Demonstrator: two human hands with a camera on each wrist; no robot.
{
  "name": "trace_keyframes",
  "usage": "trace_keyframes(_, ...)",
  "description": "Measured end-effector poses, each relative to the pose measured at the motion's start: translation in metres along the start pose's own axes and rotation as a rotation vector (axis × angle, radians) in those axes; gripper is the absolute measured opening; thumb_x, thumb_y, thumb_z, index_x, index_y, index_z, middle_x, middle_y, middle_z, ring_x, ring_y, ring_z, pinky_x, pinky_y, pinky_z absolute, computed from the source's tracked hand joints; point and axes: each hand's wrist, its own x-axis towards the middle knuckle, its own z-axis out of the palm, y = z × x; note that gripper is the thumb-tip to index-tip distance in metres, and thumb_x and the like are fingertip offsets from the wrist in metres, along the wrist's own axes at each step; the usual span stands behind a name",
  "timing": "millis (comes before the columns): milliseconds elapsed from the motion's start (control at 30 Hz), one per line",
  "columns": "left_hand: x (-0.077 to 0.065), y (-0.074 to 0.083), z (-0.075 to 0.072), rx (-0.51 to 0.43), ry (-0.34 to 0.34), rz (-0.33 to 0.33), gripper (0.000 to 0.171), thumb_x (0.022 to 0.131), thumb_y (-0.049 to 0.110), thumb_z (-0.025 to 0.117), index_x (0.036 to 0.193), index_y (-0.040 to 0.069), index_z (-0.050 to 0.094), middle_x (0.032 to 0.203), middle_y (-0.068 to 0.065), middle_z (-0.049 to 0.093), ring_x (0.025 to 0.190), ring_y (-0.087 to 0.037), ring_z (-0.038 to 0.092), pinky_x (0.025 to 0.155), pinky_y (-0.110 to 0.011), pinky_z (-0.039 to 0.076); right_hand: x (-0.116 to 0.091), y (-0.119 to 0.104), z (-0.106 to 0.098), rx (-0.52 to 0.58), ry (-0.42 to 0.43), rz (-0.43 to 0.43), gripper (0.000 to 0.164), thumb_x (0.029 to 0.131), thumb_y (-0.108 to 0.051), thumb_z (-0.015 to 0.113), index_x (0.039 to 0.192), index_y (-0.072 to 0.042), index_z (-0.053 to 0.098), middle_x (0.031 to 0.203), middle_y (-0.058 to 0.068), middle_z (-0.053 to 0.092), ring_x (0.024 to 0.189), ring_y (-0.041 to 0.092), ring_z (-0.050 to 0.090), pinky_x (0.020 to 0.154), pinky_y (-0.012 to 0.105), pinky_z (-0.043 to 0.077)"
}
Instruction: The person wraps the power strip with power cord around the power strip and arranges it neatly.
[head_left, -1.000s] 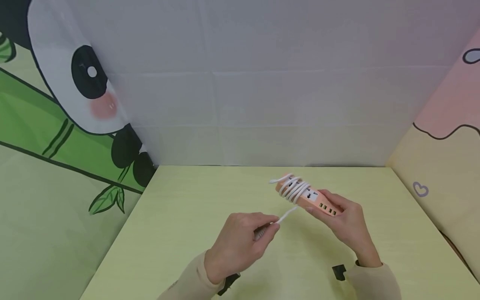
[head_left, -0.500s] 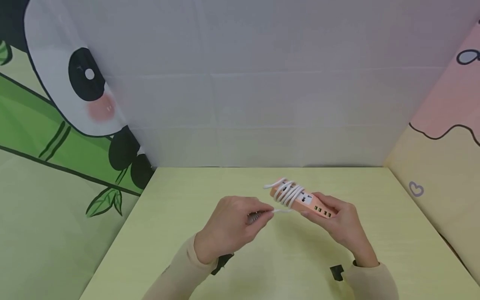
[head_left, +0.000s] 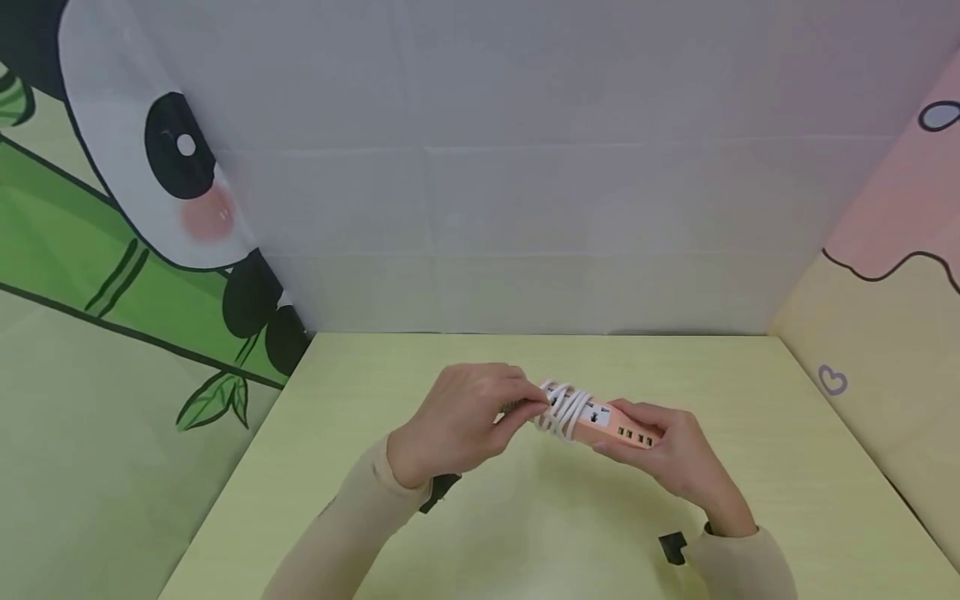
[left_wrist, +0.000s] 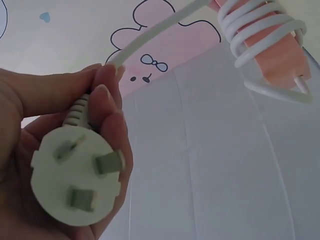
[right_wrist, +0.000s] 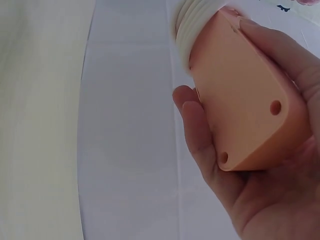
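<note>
My right hand (head_left: 686,454) grips a peach power strip (head_left: 588,433) by the end with the USB ports, thumb and fingers along its sides. White cord (head_left: 567,414) is wound in several turns around the strip's other end, across its sockets. My left hand (head_left: 472,417) pinches the cord's free length, its fingertips right at the wrapped end in the head view. In the left wrist view, a white round plug (left_wrist: 75,175) with three flat pins lies against the left fingers, and the cord runs taut up to the strip. The right wrist view shows the strip's plain underside with two holes.
Both hands are raised over a pale yellow table (head_left: 360,392). A grey-white backdrop (head_left: 525,208) stands behind it, with printed cartoon side panels (head_left: 870,350) left and right. Near the sleeves are small black pieces (head_left: 672,547).
My left hand has risen from below the strip to its wrapped end, bringing the plug and cord. The right hand and power strip have shifted slightly left and down.
</note>
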Motion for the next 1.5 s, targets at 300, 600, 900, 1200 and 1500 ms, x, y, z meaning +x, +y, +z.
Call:
trace_keyframes(300,0.004,-0.011,0.002,-0.045,-0.01,0.047,0.005,0.093,0.016,0.074,0.094,0.016,0.079,0.081,0.009,0.071,0.064,-0.002,0.053,0.057,-0.014,0.039,-0.008,-0.01,0.007,0.079,-0.112,-0.04,0.052,0.082,-0.032,0.086,0.128,-0.013,0.07,0.114,0.006,0.073,0.078,0.01,0.06,0.061,0.025,0.052)
trace_keyframes(600,0.004,-0.027,0.008,-0.182,-0.041,0.013,0.008,0.096,0.018,0.072,0.096,0.015,0.079,0.086,0.008,0.074,0.064,0.001,0.053,0.061,-0.016,0.044,-0.016,-0.018,0.011,0.137,-0.183,-0.183,0.047,0.083,-0.025,0.085,0.127,-0.015,0.07,0.108,0.001,0.074,0.077,0.009,0.062,0.063,0.025,0.054)
trace_keyframes(900,0.007,-0.04,0.022,-0.43,-0.15,-0.11,0.009,0.096,0.017,0.071,0.099,0.012,0.078,0.092,0.003,0.075,0.072,0.0,0.062,0.069,-0.02,0.055,-0.018,-0.021,0.01,0.124,-0.207,-0.303,0.048,0.083,-0.023,0.085,0.127,-0.015,0.07,0.106,0.0,0.074,0.076,0.007,0.063,0.062,0.024,0.054)
trace_keyframes(1200,-0.003,-0.059,0.044,-0.624,-0.258,-0.26,0.012,0.098,0.019,0.07,0.103,0.012,0.078,0.097,0.0,0.074,0.083,-0.007,0.067,0.072,-0.026,0.057,-0.013,-0.016,0.012,0.142,-0.241,-0.326,0.049,0.08,-0.024,0.088,0.126,-0.02,0.071,0.105,-0.004,0.074,0.078,0.01,0.063,0.065,0.024,0.054)
trace_keyframes(1500,-0.027,-0.073,0.072,-0.821,-0.325,-0.314,0.015,0.1,0.02,0.066,0.105,0.011,0.077,0.102,-0.005,0.074,0.096,-0.031,0.07,0.083,-0.034,0.059,-0.008,-0.003,0.017,0.214,-0.294,-0.343,0.05,0.078,-0.019,0.089,0.125,-0.015,0.071,0.113,0.001,0.075,0.083,0.014,0.066,0.066,0.024,0.055)
